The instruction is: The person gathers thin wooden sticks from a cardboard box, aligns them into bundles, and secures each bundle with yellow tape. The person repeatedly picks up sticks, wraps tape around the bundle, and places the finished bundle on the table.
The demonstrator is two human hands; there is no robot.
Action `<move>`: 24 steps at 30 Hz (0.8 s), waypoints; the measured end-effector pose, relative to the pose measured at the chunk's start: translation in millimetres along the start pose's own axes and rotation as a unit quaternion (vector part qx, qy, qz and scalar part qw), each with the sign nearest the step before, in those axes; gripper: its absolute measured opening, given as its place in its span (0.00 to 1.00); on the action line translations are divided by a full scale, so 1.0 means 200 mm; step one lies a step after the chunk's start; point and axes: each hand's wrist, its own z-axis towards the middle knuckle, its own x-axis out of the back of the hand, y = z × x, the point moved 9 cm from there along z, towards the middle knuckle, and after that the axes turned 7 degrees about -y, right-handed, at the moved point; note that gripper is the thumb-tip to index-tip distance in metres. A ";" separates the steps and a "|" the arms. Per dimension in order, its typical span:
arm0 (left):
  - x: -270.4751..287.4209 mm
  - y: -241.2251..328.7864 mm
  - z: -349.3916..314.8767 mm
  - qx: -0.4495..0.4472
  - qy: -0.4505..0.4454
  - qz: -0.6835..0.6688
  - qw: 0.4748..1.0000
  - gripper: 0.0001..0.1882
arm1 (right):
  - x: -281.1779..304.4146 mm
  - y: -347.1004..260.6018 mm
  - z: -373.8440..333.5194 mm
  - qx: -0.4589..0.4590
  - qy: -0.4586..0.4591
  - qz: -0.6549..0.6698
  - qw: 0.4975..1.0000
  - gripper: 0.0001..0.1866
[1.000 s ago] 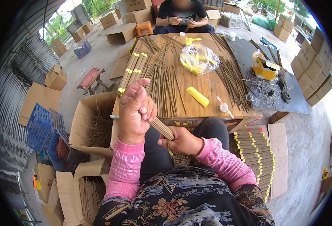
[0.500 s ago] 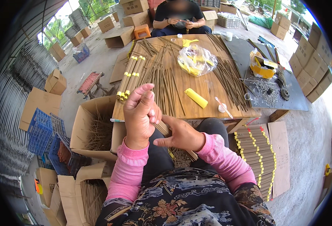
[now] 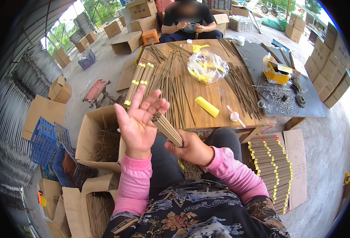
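A bundle of thin brown sticks (image 3: 167, 129), like incense sticks, is wrapped in my right hand (image 3: 193, 147) above my lap. It slants up to the left, its tips evenly gathered. My left hand (image 3: 138, 126) is open beside those tips, palm turned up and fingers spread; whether its fingers touch the tips I cannot tell. Finished bundles with yellow bands (image 3: 139, 81) lie on the left of the wooden table (image 3: 188, 89), just beyond my left hand. Loose brown sticks (image 3: 171, 93) are strewn next to them. Nearer the right side rests a yellow roll of paper strips (image 3: 206, 106).
A clear plastic bag (image 3: 208, 65) with yellow strips sits mid-table. An open carton (image 3: 97, 137) of sticks stands at my left. Banded bundles (image 3: 272, 166) are laid out low on my right. Across the table sits another person (image 3: 188, 20), hands busy with something small.
My left hand has opened from curled fingers to a spread palm. My right hand has closed round the stick bundle and raised its end toward the left hand.
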 end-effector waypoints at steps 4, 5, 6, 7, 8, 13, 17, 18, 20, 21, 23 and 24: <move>-0.08 -0.11 -0.17 0.016 -0.018 0.310 0.950 0.42 | 0.04 -0.01 -0.01 0.054 0.062 -0.047 0.996 0.10; -0.09 -0.14 -0.18 0.026 0.003 0.327 0.945 0.37 | 0.03 -0.01 -0.01 0.077 0.075 -0.069 0.992 0.11; -0.09 -0.17 -0.20 0.036 0.024 0.344 0.938 0.32 | 0.02 -0.02 -0.01 0.099 0.088 -0.092 0.987 0.11; -0.09 -0.17 -0.19 0.025 0.039 0.335 0.941 0.28 | 0.03 -0.03 -0.02 0.122 0.103 -0.116 0.980 0.12; -0.10 -0.16 -0.19 0.015 0.054 0.325 0.944 0.24 | 0.01 0.01 -0.02 0.095 0.085 -0.124 0.984 0.13; -0.16 -0.13 -0.22 0.000 0.077 0.288 0.955 0.14 | -0.03 -0.09 -0.06 0.183 0.098 -0.140 0.968 0.18; -0.36 0.02 -0.20 -0.129 -0.006 0.531 0.837 0.15 | -0.04 -0.29 -0.09 0.245 0.030 -0.156 0.957 0.31; -0.38 0.04 -0.20 -0.124 -0.014 0.537 0.834 0.17 | -0.03 -0.34 -0.10 0.281 0.031 -0.168 0.944 0.34; -0.42 0.10 -0.20 -0.110 -0.031 0.550 0.827 0.19 | 0.02 -0.34 -0.11 0.248 -0.004 -0.127 0.960 0.38; -0.42 0.10 -0.20 -0.097 -0.039 0.583 0.806 0.22 | 0.09 -0.31 -0.13 0.214 0.010 -0.062 0.975 0.36; -0.41 0.09 -0.22 -0.078 -0.059 0.640 0.762 0.25 | 0.20 -0.24 -0.17 0.136 0.094 0.120 0.979 0.27; -0.42 0.08 -0.22 -0.077 -0.074 0.664 0.740 0.26 | 0.28 -0.34 -0.22 0.165 0.163 -0.007 0.973 0.21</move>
